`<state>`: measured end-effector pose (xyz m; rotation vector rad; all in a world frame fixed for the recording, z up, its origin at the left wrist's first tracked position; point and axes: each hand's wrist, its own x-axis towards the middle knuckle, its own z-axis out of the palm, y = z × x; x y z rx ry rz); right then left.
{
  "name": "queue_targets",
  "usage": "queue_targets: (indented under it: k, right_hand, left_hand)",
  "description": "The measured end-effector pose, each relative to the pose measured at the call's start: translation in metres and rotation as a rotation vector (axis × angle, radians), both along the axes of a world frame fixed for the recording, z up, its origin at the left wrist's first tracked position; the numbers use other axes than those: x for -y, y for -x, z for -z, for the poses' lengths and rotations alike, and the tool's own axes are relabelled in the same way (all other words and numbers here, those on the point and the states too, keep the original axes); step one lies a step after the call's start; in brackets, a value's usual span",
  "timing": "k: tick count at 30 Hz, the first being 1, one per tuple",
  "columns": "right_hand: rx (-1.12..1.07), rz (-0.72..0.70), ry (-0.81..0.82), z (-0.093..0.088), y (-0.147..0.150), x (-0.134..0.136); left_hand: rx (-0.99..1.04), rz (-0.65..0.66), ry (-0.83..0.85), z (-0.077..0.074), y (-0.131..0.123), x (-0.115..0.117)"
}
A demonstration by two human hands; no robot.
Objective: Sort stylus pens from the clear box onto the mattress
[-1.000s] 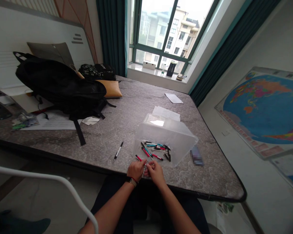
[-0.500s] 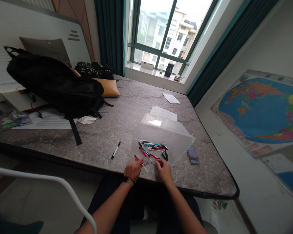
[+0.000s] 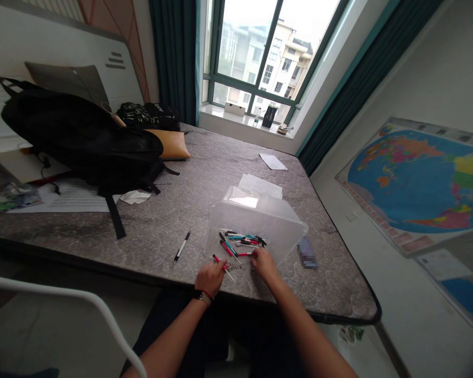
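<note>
A clear plastic bin [image 3: 260, 223] lies on its side near the front edge of a grey quilted mattress [image 3: 205, 178], with several coloured pens [image 3: 240, 242] spilled at its mouth. My left hand [image 3: 211, 276] is closed on a pen with a red end [image 3: 220, 261], just left of the bin's mouth. My right hand [image 3: 265, 262] reaches into the pen pile at the mouth, fingers curled on pens there. A single black-and-white pen [image 3: 181, 247] lies apart, to the left.
A black backpack [image 3: 82, 142] and a tan pillow [image 3: 171, 144] sit at the back left with papers [image 3: 71, 198] under them. More paper sheets [image 3: 260, 185] lie behind the bin. A white tube rail [image 3: 82, 304] crosses the lower left. A world map [image 3: 421, 178] hangs at right.
My hands were together in front of the bin; they have parted, the right hand reaching forward into the pens at the bin's mouth while the left stays back with a pen.
</note>
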<state>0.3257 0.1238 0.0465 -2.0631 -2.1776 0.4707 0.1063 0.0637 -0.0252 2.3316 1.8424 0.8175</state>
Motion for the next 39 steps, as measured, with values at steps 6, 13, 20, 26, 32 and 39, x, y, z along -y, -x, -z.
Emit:
queue_targets:
  k: [6,13,20,26,32,39]
  right_hand:
    - [-0.063,-0.109,-0.075,-0.004,0.012,-0.015]
    - [0.091,-0.262,0.006,-0.004,0.049,-0.049]
    - [0.126,-0.294,0.051,0.0,0.047,-0.061]
    - [0.129,-0.26,0.054,-0.004,0.03,-0.065]
    - [0.164,-0.234,0.077,-0.009,0.019,-0.07]
    - [0.193,-0.242,0.046,-0.012,0.034,-0.077]
  left_hand:
    - [-0.03,-0.013,0.015,-0.006,-0.001,0.001]
    - [-0.06,-0.044,0.027,-0.008,-0.002,0.001]
    - [-0.055,-0.049,0.024,-0.008,-0.002,0.001]
    - [-0.064,-0.04,0.022,-0.008,-0.002,0.002]
    - [-0.06,-0.034,0.008,-0.01,-0.002,0.002]
    - [-0.055,-0.035,0.018,-0.01,-0.002,0.002]
